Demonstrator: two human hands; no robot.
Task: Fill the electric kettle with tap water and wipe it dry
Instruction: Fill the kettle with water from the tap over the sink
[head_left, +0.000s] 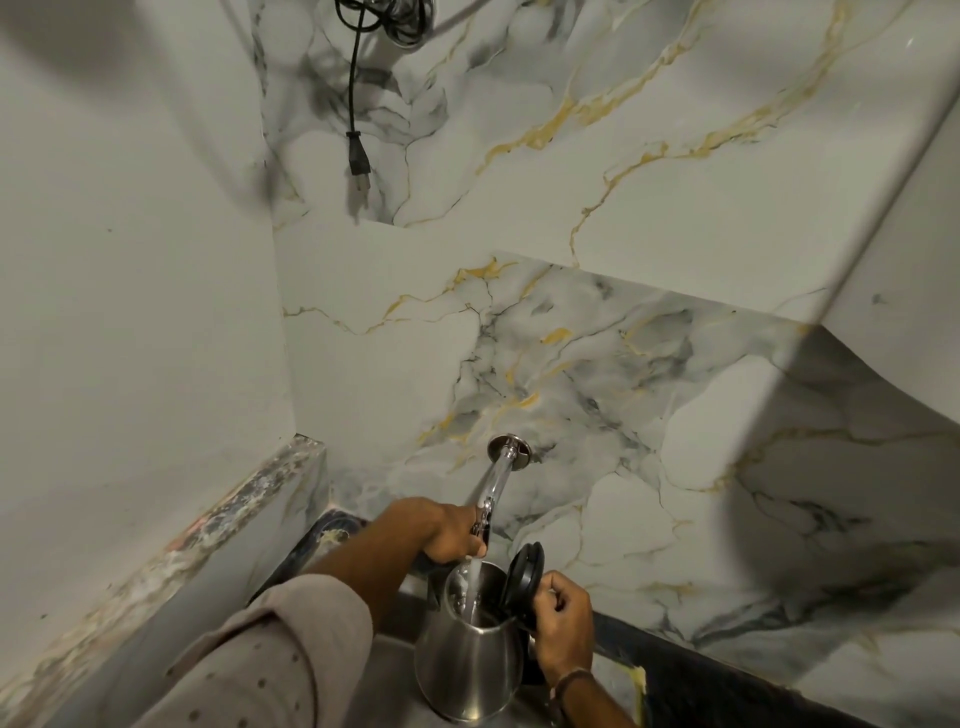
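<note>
A stainless steel electric kettle (467, 670) stands low in the frame, inside a steel sink (384, 675). Its black lid (523, 577) is flipped up and open. A chrome tap (496, 483) sticks out of the marble wall, and a stream of water (471, 592) runs from it into the kettle's mouth. My left hand (447, 530) is closed on the tap's end, just above the kettle. My right hand (563, 623) grips the kettle's handle on its right side; the handle itself is mostly hidden by my fingers.
A black power cord with a plug (357, 156) hangs down the marble wall at the top. A stone ledge (223, 525) runs along the left of the sink. A dark counter edge (701, 675) lies to the right. A white wall closes the left side.
</note>
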